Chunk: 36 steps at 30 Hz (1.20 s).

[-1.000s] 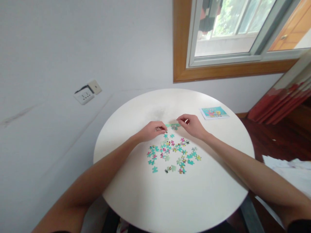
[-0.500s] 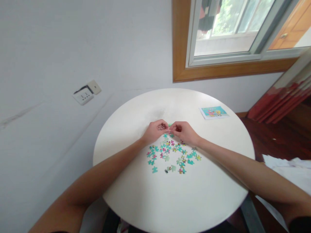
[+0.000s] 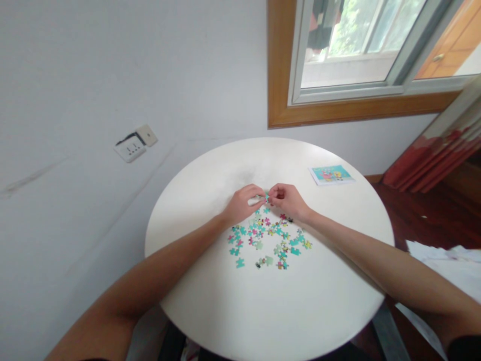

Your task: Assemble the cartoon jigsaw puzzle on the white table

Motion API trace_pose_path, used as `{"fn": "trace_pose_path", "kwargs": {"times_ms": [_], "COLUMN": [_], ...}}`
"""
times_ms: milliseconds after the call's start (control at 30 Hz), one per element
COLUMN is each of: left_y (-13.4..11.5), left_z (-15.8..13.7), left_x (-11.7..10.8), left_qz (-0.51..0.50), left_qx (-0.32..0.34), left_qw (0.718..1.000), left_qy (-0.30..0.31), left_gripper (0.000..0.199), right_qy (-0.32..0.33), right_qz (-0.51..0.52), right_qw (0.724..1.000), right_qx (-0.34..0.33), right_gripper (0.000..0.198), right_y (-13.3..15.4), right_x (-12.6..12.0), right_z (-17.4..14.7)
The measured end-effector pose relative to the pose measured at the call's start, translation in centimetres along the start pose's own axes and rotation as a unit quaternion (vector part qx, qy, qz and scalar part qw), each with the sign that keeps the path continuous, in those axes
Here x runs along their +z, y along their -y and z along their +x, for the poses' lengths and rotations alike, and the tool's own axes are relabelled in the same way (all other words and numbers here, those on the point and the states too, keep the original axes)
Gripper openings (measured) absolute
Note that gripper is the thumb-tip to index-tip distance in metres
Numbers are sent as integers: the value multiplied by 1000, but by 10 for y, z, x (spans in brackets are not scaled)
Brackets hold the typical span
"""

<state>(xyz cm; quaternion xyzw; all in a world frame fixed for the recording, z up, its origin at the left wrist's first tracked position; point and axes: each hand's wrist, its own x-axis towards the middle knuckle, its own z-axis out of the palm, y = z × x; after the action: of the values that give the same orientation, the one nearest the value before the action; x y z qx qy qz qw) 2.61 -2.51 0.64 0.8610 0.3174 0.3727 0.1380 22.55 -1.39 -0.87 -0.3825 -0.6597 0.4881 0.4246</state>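
Observation:
Between my two hands, a small teal jigsaw piece (image 3: 267,197) is pinched by the fingertips. My left hand (image 3: 246,203) grips it from the left, thumb and fingers curved toward each other. From the right, my right hand (image 3: 287,200) has its fingertips closed at the piece's other side. Whether it is one piece or two joined ones, I cannot tell. Nearer to me, many loose jigsaw pieces (image 3: 295,251) in teal, pink, yellow and pale green lie scattered on the white round table (image 3: 225,311).
A picture card (image 3: 332,174) with cartoon figures lies at the table's back right. The wall with a socket (image 3: 130,148) borders the left, and a window (image 3: 345,50) is behind. White papers (image 3: 447,265) and a red curtain (image 3: 421,155) are to the right.
My fingertips have drawn slightly apart, and the teal jigsaw piece now shows between them. The scattered pieces and the card stay where they were.

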Motion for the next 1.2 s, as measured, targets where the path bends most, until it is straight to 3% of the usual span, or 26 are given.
{"fn": "trace_pose_path", "kwargs": {"times_ms": [467,667,867,1200], "left_y": [9,16,29,33], "left_z": [-3,0,1,2], "left_x": [2,3,3,7], "left_qz": [40,58,90,138], "left_qx": [60,40,9,9], "left_qw": [997,997,996,988], "left_qy": [-4,-15,18,66], "left_gripper": [8,8,8,11], "right_qy": [-5,-56,-111,-123], "right_qz": [2,19,-14,-12], "right_qw": [1000,998,994,992], "right_qx": [4,16,17,8], "right_gripper": [15,14,15,15], "right_y": [2,3,6,7], "right_x": [2,-7,-21,-22], "right_z": [-1,6,12,14]}}
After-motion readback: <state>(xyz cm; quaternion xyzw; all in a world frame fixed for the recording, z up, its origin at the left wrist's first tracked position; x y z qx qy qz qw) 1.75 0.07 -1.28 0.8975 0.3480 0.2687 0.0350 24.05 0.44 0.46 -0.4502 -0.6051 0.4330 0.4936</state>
